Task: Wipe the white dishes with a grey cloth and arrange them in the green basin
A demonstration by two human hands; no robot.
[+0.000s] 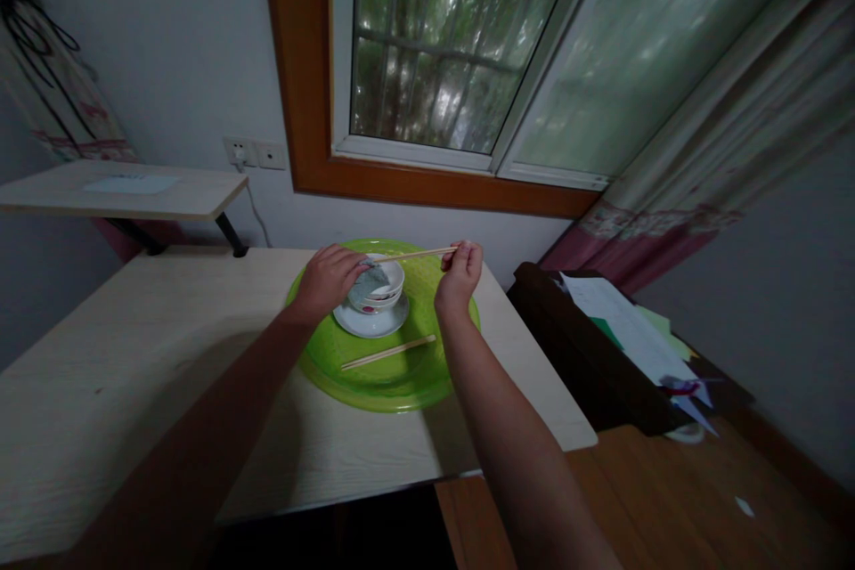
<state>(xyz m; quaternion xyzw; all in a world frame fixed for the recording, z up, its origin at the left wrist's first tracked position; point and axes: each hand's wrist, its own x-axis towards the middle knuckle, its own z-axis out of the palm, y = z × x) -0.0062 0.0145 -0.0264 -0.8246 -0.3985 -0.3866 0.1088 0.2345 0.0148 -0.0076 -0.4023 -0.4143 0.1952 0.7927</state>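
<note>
My right hand (462,272) pinches one end of a pair of thin wooden chopsticks (420,254), held nearly level above a green tray (394,401). The other end of the chopsticks reaches my left hand (332,280), whose fingers are closed on a grey-green cloth (369,283). That cloth hangs in front of the white bowls (395,283), which are stacked on a white plate (380,325) on the tray. Part of the stack is hidden by the cloth. More chopsticks (388,353) lie on the tray in front of the plate.
The tray rests on a pale wooden table (166,374) against the wall. A raised shelf (120,187) stands at the left. A window (454,62) is behind the table. To the right, a dark brown piece of furniture (567,338) carries papers (628,329).
</note>
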